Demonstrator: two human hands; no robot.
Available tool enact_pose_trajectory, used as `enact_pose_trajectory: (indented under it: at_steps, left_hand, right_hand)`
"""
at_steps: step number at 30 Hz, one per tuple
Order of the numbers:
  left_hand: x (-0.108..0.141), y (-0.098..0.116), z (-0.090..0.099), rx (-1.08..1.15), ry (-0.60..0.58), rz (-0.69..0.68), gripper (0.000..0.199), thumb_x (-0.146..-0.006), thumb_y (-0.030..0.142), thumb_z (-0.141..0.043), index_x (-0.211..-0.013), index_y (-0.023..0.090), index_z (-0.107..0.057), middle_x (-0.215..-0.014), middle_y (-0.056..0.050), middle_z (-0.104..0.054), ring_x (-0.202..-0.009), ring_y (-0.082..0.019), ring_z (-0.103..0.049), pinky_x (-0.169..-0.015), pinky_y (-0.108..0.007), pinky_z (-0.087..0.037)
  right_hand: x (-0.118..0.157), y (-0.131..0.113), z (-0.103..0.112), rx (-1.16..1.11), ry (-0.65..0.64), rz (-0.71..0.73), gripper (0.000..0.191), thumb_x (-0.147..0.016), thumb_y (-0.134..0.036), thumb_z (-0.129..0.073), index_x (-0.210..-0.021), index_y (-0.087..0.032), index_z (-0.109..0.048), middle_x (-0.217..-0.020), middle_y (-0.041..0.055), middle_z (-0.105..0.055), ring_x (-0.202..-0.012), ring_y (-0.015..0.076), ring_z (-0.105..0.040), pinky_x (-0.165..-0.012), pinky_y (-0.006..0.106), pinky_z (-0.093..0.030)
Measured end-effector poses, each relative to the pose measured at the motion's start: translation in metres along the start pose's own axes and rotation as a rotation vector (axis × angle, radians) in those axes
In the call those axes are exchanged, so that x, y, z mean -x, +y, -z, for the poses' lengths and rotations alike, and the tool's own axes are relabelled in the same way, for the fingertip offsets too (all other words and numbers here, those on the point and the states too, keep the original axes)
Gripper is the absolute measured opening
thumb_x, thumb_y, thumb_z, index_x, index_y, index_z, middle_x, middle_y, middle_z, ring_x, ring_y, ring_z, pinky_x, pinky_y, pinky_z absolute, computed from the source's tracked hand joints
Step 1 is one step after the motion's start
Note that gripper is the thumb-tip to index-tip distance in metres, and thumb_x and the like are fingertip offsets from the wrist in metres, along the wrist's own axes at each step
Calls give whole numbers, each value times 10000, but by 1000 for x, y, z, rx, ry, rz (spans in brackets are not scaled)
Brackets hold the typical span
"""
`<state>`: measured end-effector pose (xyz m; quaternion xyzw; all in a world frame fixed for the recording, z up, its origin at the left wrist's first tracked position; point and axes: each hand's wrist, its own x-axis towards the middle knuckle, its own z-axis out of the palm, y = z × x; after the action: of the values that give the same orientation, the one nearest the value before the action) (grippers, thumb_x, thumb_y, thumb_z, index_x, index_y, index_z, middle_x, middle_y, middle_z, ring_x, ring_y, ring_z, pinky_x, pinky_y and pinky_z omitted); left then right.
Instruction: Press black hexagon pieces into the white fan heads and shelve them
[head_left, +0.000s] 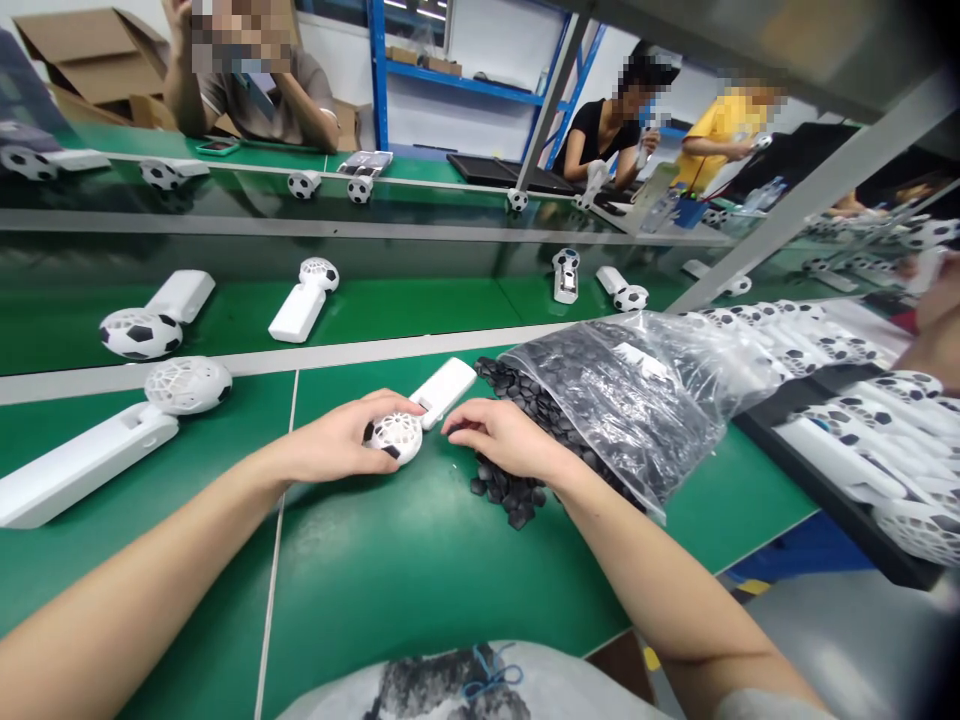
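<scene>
My left hand (349, 437) is wrapped round the ball-shaped head of a white handheld fan (444, 392) with a football pattern. The head is an openwork white cage with a few black patches, and the handle points away to the upper right. Just right of it, my right hand (495, 435) is closed in a pinch, with a small dark piece showing at the fingertips. Beneath and beside this hand lie loose black pentagon pieces (517, 500), spilling from a clear plastic bag (622, 390).
Another white fan (90, 460) lies at the left. Behind a pale rail, several football fans (304, 300) lie on a green conveyor belt (420, 300). A black tray (795, 440) packed with fans stands at the right. Co-workers sit across the line; a person's arm shows at the right edge.
</scene>
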<state>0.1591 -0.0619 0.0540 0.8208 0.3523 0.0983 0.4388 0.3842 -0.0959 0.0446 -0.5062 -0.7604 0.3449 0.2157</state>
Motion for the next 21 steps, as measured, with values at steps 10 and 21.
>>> enact_pose_trajectory:
  at_steps: [10,21]
  left_hand:
    - [1,-11,2,2,26,-82,505,-718,395,-638,-1178,247,-494,-1218,-40,-506,-1095,-225,-486,-929,-339,-374]
    - [3,-1,-12,-115,115,2,419,-707,294,-576,-1113,255,-479,-1075,-41,-426,-1072,-245,-431,-935,-412,-352]
  right_hand:
    - [-1,-10,-14,-388,-84,-64,140,-857,-124,-422,-937,-169,-528,-786,31,-656,-712,117,-639,-656,253,-523]
    - [1,-8,-15,-96,112,117,63,-817,-159,-541,-836,-191,-592,-776,-8,-626,-712,119,-570,-679,245,-450]
